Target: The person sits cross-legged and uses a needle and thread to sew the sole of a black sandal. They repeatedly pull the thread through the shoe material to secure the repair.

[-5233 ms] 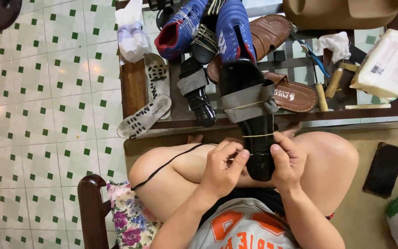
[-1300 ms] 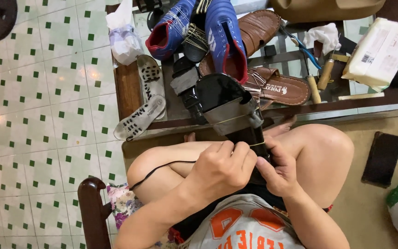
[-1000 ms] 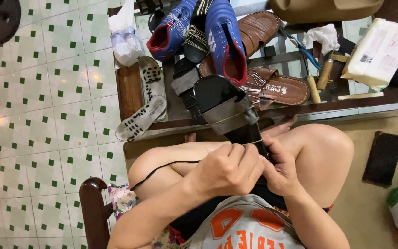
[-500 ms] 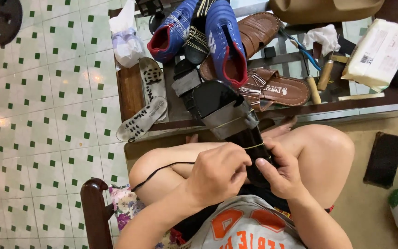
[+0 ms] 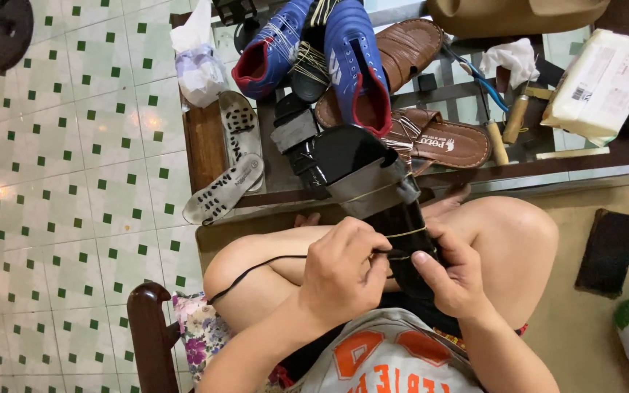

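A: Where do we have the black sandal (image 5: pixel 373 196)?

B: It rests on our lap between both hands. Its long axis runs from the heel end, under our fingers, away from us toward the low table (image 5: pixel 205 145). The grey strap (image 5: pixel 369 191) crosses it just beyond the hands.

A: State of the hands?

B: Our left hand (image 5: pixel 343 273) is closed around a black cord (image 5: pixel 256 268), pinched at the sandal's near end. The cord trails off to the left of that hand, over our knee. Our right hand (image 5: pixel 456 280) is clamped on the sandal's right edge, thumb on top, steadying it.

A: Which hand sits nearer the working point?

B: Both touch it. The left fingertips meet the sole where thin tan thread (image 5: pixel 405 234) wraps across it, and the right thumb lies just beside.

A: And beyond the hands?

B: Blue football boots (image 5: pixel 343 58) and brown sandals (image 5: pixel 438 138) lie on the table, well apart from the hands. A dark phone (image 5: pixel 609 251) lies far right.
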